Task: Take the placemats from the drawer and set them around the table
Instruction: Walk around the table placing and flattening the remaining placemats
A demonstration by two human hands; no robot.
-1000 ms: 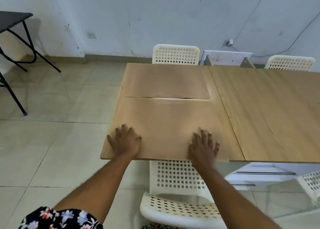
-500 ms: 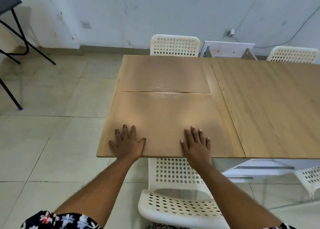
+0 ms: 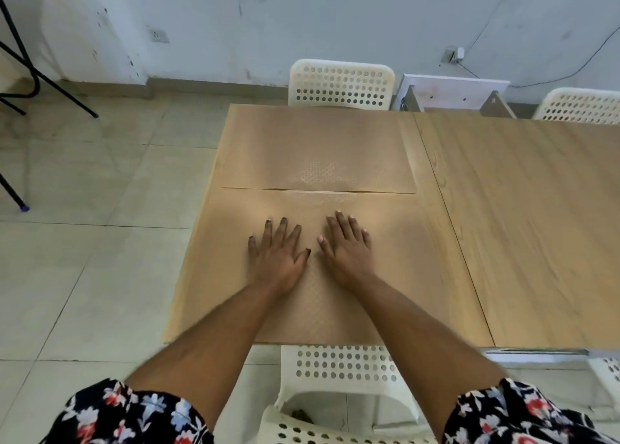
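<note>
Slid inward from the near edge, left hand (image 3: 275, 259) and right hand (image 3: 347, 251) now side by side mid near placemat (image 3: 396, 276), fingers spread flat, holding nothing. Mat's near edge hidden behind forearms. Thin, tan, faintly woven; far placemat (image 3: 302, 148) touching beyond on wood-grain table (image 3: 536, 225).

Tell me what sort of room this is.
Probably a plain dining or meeting room: a long wooden table with placemats, white perforated chairs tucked in on both sides, a tiled floor and a bare scuffed wall.
</note>
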